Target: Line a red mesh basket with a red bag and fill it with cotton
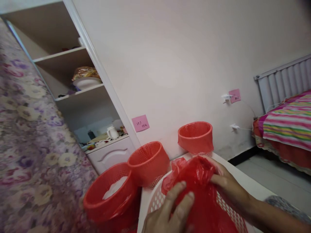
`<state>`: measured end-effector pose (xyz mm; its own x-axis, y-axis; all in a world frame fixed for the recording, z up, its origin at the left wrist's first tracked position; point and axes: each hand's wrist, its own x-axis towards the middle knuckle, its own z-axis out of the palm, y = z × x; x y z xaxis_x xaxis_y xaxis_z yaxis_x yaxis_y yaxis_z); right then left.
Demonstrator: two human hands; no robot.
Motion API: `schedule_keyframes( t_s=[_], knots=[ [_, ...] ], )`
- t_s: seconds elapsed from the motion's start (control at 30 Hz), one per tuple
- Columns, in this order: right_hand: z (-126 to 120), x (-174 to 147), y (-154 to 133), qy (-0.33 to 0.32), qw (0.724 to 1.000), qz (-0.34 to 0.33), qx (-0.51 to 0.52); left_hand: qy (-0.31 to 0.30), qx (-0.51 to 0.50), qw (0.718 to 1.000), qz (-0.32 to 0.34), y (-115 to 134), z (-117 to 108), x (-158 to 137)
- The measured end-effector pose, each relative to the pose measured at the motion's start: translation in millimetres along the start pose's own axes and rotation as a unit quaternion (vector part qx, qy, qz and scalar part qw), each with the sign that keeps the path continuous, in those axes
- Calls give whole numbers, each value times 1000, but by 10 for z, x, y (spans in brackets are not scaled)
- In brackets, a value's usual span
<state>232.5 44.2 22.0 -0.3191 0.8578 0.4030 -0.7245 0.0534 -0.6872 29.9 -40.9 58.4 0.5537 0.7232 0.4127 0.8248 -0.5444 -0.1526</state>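
Three bins (148,161) behind the white basket (155,200) already wear red liners. On that basket, left hand (170,213) and right hand (225,181) grip a red bag (204,194) (bunched, not yet spread).

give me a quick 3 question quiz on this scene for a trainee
1. True or false: both hands grip the red bag.
2. How many baskets already wear a red bag? A) one B) three C) five
3. What does the white basket under the hands rest on?

Key
1. True: the left hand and right hand both pinch the bag.
2. B: near, middle and far.
3. The white table.
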Motion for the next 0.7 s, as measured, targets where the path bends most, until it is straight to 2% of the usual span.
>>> schedule_keyframes(
  t_s=[0.1,0.2,0.23,0.4,0.5,0.6,0.7],
  knots=[
    [-37,-73,-43,23,991,-69,-109,30,55,997,-55,-69,146,37],
    [-118,-144,-80,30,975,-98,-199,109,38,993,4,-179,319,14],
    [-147,-159,-88,28,973,-96,-207,114,26,993,0,-194,333,-7],
    [-226,-141,-123,-17,964,-58,-260,169,-64,978,-104,-204,141,-129],
    [-196,-78,-166,-91,952,14,-292,125,-145,965,-181,-304,151,-222],
    [-127,0,-195,-214,949,82,-215,87,-259,932,-236,-419,376,-357],
    [-51,88,-142,-242,943,95,-210,42,-327,903,-276,-433,588,-466]
  ],
)
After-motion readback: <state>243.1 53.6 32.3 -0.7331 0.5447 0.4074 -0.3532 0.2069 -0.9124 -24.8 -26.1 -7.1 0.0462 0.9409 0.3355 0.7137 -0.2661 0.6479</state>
